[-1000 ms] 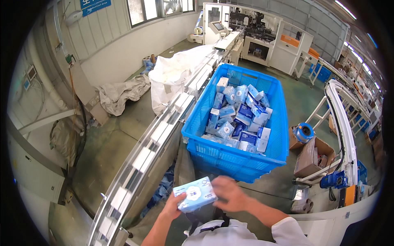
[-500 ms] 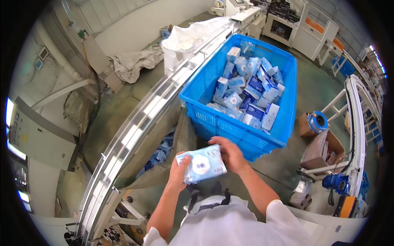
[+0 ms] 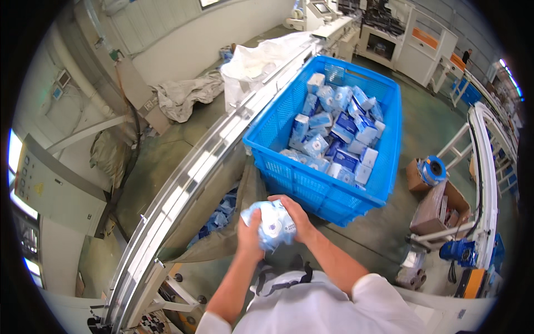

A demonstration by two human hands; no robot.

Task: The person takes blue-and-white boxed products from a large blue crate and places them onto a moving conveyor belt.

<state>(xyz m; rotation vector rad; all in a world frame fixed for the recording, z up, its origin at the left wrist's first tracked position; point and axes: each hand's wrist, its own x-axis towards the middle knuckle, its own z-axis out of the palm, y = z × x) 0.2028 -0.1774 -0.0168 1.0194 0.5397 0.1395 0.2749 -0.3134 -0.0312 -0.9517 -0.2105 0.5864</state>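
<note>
A light blue and white tissue pack [image 3: 271, 225] is held in front of me, gripped from both sides. My left hand [image 3: 250, 234] closes on its left side, thumb over the top face. On the other side my right hand [image 3: 297, 218] wraps round the far right corner. The wrapper looks crumpled and bulged between them. Just beyond my hands stands a big blue plastic crate [image 3: 317, 197] with perforated walls. A heap of tissue packs [image 3: 339, 128], some light blue and some dark blue and white, lies inside it.
A conveyor rail [image 3: 183, 186] curves along the left of the crate. Beneath it, a cloth sack [image 3: 247, 192] holds more blue packs [image 3: 219, 214]. A white bulk bag [image 3: 245, 69] stands farther back. To the right are a cardboard box [image 3: 439, 209], a blue motor [image 3: 459, 251] and another rail [image 3: 483, 183].
My right hand has come in from the pack's far edge to grip its right side. The pack has gone from flat to squeezed and crumpled. The view has shifted slightly.
</note>
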